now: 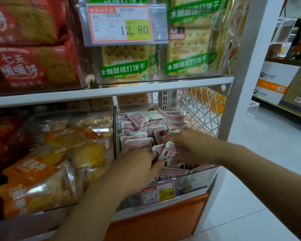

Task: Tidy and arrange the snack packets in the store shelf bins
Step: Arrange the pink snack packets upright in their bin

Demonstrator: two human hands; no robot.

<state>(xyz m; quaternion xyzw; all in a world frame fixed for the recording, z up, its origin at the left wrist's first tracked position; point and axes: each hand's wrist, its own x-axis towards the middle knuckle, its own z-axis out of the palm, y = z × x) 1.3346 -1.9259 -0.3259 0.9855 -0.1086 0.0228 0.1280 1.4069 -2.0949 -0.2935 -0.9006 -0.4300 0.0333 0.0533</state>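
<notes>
A clear plastic bin [201,173] on the lower shelf holds several small pink-and-white snack packets [137,126], stacked in rough rows. Both my hands reach into its front. My left hand [137,169] has curled fingers gripping packets at the bin's front left. My right hand [189,148] pinches a pink-and-white packet [170,153] that stands tilted between the two hands. The packets under my hands are hidden.
A neighbouring clear bin [59,117] at the left holds orange-labelled cake packets. Above, bins hold green-labelled crackers [186,54] and red biscuit packs [33,63]. Price tags [157,193] hang on the bin fronts. A wire mesh panel [200,108] closes the shelf's right side; white floor lies beyond.
</notes>
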